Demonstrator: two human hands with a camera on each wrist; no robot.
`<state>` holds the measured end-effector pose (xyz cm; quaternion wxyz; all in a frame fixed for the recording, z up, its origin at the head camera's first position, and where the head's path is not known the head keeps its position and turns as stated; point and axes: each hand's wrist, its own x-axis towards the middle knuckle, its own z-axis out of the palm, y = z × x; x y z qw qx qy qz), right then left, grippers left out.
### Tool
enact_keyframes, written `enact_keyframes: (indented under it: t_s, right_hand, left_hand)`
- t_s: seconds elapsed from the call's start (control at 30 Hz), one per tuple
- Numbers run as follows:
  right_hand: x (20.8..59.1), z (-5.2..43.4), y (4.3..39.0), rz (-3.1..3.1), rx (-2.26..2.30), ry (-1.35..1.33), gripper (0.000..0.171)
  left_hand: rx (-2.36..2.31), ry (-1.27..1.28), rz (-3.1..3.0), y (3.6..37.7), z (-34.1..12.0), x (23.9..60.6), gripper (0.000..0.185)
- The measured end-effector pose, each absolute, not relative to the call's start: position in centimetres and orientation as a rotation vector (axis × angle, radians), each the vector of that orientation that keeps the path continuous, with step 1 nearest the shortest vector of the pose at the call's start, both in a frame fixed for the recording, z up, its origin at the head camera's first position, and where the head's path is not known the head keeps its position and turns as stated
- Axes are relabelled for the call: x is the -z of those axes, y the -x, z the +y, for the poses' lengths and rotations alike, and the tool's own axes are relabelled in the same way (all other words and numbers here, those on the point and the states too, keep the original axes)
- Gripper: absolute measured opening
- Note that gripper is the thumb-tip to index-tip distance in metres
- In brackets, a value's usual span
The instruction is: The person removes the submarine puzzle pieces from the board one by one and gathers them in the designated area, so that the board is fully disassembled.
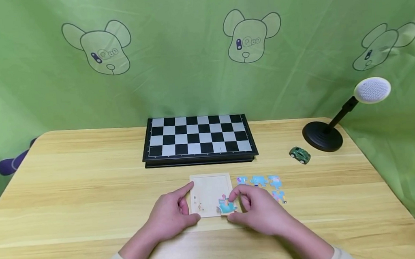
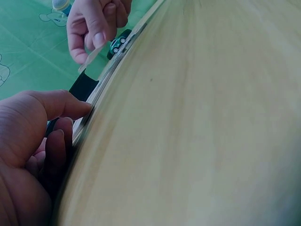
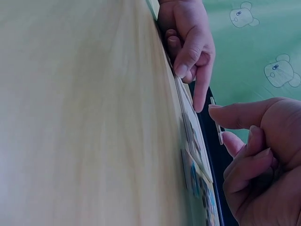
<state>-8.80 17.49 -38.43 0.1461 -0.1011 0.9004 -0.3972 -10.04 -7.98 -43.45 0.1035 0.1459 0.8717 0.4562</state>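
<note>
A pale wooden puzzle tray (image 1: 209, 188) lies flat on the table in front of me. My left hand (image 1: 189, 202) grips its left edge, index finger along the far corner and thumb at the near corner. My right hand (image 1: 234, 205) pinches a blue and pink puzzle piece (image 1: 226, 206) over the tray's near right corner. In the right wrist view the piece (image 3: 216, 117) stands on edge between thumb and forefinger of the right hand (image 3: 220, 126), just above the tray (image 3: 188, 110). The left wrist view shows the left hand (image 2: 75, 122) with its thumb pressed on the tray's rim (image 2: 89, 120).
Several loose puzzle pieces (image 1: 266, 183) lie right of the tray. A folded chessboard (image 1: 198, 138) sits behind it. A green toy car (image 1: 299, 154) and a black stand with a white round head (image 1: 371, 90) are at the right. A purple object (image 1: 10, 162) pokes past the left edge.
</note>
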Motion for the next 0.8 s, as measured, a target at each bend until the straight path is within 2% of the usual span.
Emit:
enact_keyframes:
  t_s: [0.8]
  right_hand:
    - [39.1,23.3,6.2,2.636,1.132,0.172,0.034]
  left_hand:
    - [-1.361,-0.429,2.574,10.0,-8.0,43.5,0.083]
